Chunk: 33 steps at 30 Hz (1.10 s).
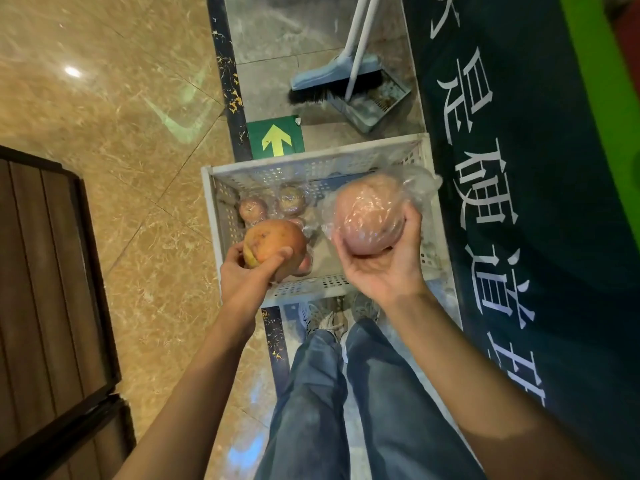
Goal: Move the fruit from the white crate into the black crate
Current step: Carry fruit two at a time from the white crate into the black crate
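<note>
Fruit is in both hands, held over the white crate point(311, 161). The left hand point(247, 275) grips a bare orange-yellow fruit point(273, 245) from its near side, the thumb laid across the front and the fingers curled round underneath. This fruit hangs above the crate's near left corner. The right hand point(384, 268) is turned palm up and cups a pinkish wrapped fruit point(369, 220) in clear plastic. The thumb presses the fruit's right flank and the fingers clasp its left, and loose film bunches out at the far right. This one sits higher and to the right, over the crate's right half.

Both forearms reach forward from the near edge, the left one from the lower left and the right one from the lower right, wrists a little apart.

Down in the crate, at its far left, lie two smaller fruits point(252, 208) under plastic wrap.

The crate stands on the floor just ahead of the person's shoes point(329, 320) and jeans point(346, 393). Beyond it are a green arrow sign point(275, 138), a broom point(322, 81) and a dustpan point(374, 98). A dark banner point(519, 168) with white characters runs along the right, and a dark slatted panel point(45, 289) stands at the left.
</note>
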Tool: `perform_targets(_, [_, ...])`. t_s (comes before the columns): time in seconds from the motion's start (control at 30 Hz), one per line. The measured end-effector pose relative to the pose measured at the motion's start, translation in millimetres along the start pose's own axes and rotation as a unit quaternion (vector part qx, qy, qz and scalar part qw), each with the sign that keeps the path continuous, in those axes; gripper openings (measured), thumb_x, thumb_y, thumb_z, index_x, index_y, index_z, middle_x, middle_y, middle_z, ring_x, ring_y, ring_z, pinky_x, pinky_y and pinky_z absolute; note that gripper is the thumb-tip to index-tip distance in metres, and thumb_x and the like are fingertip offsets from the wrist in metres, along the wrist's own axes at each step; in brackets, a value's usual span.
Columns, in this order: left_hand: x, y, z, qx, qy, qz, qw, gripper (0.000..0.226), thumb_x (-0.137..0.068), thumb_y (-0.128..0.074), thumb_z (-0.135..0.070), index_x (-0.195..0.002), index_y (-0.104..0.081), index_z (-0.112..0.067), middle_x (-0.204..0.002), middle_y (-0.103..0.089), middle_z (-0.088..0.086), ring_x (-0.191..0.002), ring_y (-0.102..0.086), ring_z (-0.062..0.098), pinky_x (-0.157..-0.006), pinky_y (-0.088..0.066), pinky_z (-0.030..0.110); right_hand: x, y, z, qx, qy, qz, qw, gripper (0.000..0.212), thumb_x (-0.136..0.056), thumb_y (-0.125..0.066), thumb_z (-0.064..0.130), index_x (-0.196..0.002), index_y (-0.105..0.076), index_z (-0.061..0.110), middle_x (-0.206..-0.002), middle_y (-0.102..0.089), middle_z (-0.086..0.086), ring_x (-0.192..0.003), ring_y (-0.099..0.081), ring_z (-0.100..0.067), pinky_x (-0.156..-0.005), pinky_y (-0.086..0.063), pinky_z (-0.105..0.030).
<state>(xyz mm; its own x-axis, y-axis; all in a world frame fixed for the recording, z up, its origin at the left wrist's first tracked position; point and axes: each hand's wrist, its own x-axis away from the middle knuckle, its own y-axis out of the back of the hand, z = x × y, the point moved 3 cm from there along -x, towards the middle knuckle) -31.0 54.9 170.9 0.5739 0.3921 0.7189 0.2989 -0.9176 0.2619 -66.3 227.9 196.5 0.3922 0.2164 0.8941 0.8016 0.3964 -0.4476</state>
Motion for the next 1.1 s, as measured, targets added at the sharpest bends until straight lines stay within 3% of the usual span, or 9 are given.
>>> perform_targets(0.13, [2.3,1.8,2.9,0.01,-0.003,0.001,1.0,0.046,-0.074,-0.077,-0.019,-0.112,-0.051,-0.015,-0.094,-0.058,-0.004,-0.091,-0.063,0.021,-0.076,-0.055,0.033,2.6,11.3,16.7,0.314,0.162,-0.023,0.935,0.094,-0.047,-0.083,0.034,-0.13,-0.037,0.031,-0.131,-0.045,0.0,-0.114,-0.052,-0.02,-0.09,-0.052,-0.04])
perform_targets(0.27, [4.6,3.5,6.6,0.016,-0.002,-0.001,1.0,0.046,-0.075,-0.076,-0.018,-0.113,-0.051,-0.014,-0.097,-0.057,-0.002,-0.087,-0.061,0.017,-0.077,-0.054,0.034,13.6,13.3,36.1,0.643,0.37,-0.049,0.669,0.1,-0.036,-0.083,0.037,-0.124,-0.034,0.042,-0.127,-0.046,0.012,-0.114,-0.049,-0.011,-0.095,-0.047,-0.037])
perform_targets(0.47, [4.2,6.0,10.3,0.02,0.004,-0.002,1.0,0.048,-0.075,-0.076,-0.02,-0.115,-0.052,-0.015,-0.099,-0.057,-0.001,-0.091,-0.062,0.02,-0.083,-0.054,0.04,19.2,11.0,43.2,0.773,0.53,-0.089,0.338,0.095,-0.049,-0.084,0.041,-0.13,-0.039,0.024,-0.123,-0.051,-0.009,-0.11,-0.052,-0.025,-0.077,-0.045,-0.031])
perform_targets(0.67, [-1.7,9.3,7.0,0.019,0.004,-0.009,1.0,0.044,-0.075,-0.077,-0.019,-0.111,-0.051,-0.016,-0.097,-0.057,-0.002,-0.1,-0.063,0.03,-0.084,-0.053,0.044,10.8,11.5,50.2,0.79,0.557,-0.103,0.234,0.09,-0.053,-0.083,0.047,-0.127,-0.037,0.026,-0.123,-0.052,-0.017,-0.11,-0.053,-0.034,-0.069,-0.055,-0.043])
perform_targets(0.73, [-4.3,9.0,5.0,0.023,0.005,-0.011,1.0,0.047,-0.075,-0.077,-0.019,-0.114,-0.051,-0.015,-0.099,-0.058,-0.002,-0.099,-0.063,0.03,-0.083,-0.054,0.042,7.8,10.4,51.1,0.796,0.547,-0.102,0.238,0.094,-0.05,-0.086,0.043,-0.128,-0.037,0.026,-0.123,-0.051,-0.016,-0.11,-0.053,-0.033,-0.07,-0.054,-0.041])
perform_targets(0.8, [-8.4,8.0,3.0,0.028,0.003,-0.012,1.0,0.049,-0.074,-0.077,-0.019,-0.116,-0.051,-0.015,-0.102,-0.059,0.0,-0.098,-0.064,0.026,-0.079,-0.056,0.038,2.5,8.5,51.9,0.792,0.518,-0.107,0.304,0.096,-0.048,-0.086,0.039,-0.13,-0.038,0.026,-0.126,-0.049,-0.012,-0.113,-0.051,-0.03,-0.075,-0.051,-0.04])
perform_targets(0.97, [-32.2,1.4,5.4,-0.005,0.0,-0.016,1.0,0.065,-0.065,-0.084,-0.029,-0.12,-0.052,-0.014,-0.1,-0.06,-0.003,-0.099,-0.064,0.024,-0.088,-0.055,0.044,-44.4,25.5,56.6,0.616,0.288,-0.146,0.718,0.097,-0.053,-0.084,0.024,-0.132,-0.03,0.037,-0.137,-0.041,0.003,-0.12,-0.046,-0.022,-0.085,-0.053,-0.038])
perform_targets(1.03, [-49.9,-4.7,12.7,-0.013,0.003,-0.013,1.0,0.07,-0.062,-0.085,-0.03,-0.121,-0.051,-0.014,-0.106,-0.062,0.002,-0.1,-0.064,0.024,-0.089,-0.054,0.045,-71.5,34.2,57.3,0.523,0.214,-0.139,0.813,0.082,-0.067,-0.079,0.014,-0.131,-0.031,0.03,-0.13,-0.043,0.003,-0.109,-0.052,-0.016,-0.062,-0.056,-0.023])
perform_targets(1.1, [-71.4,-11.4,25.1,-0.023,0.013,-0.009,1.0,0.068,-0.065,-0.084,-0.026,-0.122,-0.05,-0.013,-0.108,-0.062,0.003,-0.101,-0.064,0.024,-0.09,-0.054,0.045,-106.2,48.4,60.2,0.476,0.151,-0.155,0.852,0.072,-0.073,-0.075,0.013,-0.131,-0.033,0.024,-0.128,-0.045,0.002,-0.107,-0.053,-0.017,-0.061,-0.055,-0.027])
